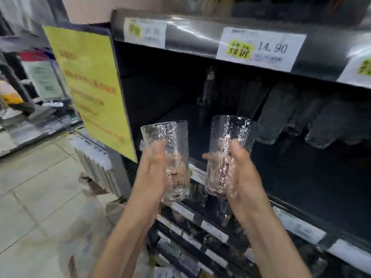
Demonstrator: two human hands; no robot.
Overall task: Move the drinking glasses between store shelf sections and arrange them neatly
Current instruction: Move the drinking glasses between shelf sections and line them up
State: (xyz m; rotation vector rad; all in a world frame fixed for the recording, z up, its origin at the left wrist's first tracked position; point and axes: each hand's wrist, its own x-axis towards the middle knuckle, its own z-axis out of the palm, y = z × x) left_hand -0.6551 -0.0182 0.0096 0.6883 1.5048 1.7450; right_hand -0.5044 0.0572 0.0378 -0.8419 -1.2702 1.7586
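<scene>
Two clear glasses with a rippled surface hang in the air before the shelf (321, 187), one in each hand, and neither stands on anything yet. The left hand (150, 175) is wrapped round the lower half of the left glass (166, 135), and the right hand (245, 177) grips the right glass (230, 131) in the same way. Both glasses are mouth up, the left one leaning a little to the left, and they are near each other but apart. We judge that the step in hand is to carry them into this shelf section and set them down. To do it well, we would keep the two glasses apart so that they do not knock. We would pass them under the upper edge that bears the price label (261, 49), put each base down flat, and only then loosen the fingers. We would line them up with the dark glasses (281, 115), which stand in a row at the back and to the right, close beside them but without a bump. As for contents, both clear glasses seem to hold nothing, because we see the fingers through their walls. The dark glasses are too blurred for us to tell what is inside. On the lower shelf (214, 230), more clear glasses (197, 195) seem to stand, but we cannot count them.
</scene>
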